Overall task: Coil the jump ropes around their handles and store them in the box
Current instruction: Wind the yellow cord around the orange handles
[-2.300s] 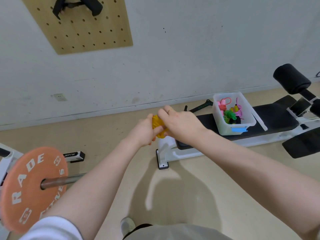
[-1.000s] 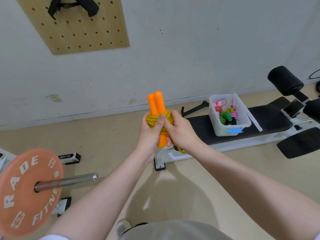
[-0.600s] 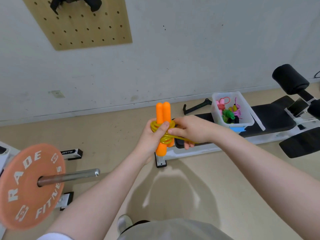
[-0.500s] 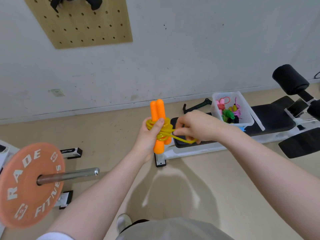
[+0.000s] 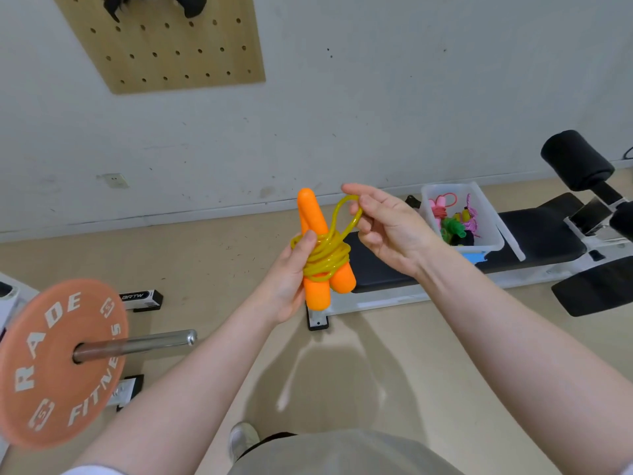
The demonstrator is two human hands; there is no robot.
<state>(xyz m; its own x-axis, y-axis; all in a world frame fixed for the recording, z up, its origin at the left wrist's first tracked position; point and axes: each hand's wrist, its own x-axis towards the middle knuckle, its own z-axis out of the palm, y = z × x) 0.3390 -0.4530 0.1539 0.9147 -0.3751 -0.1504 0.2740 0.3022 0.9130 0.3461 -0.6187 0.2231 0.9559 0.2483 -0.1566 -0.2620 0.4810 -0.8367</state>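
On the floor along the wall we recorded a black weight bench (image 5: 534,234), carrying a clear plastic box (image 5: 486,214) that held several coiled ropes, colours blurred. Left of it hung an orange barbell plate (image 5: 58,365). Before the bench, the left hand (image 5: 291,279) gripped the orange handles (image 5: 317,234), the yellow rope (image 5: 325,258) wound around their middle. The right hand (image 5: 387,228) pinched a free loop (image 5: 346,214) of that rope, apparently over a finger, just beside the handle tops.
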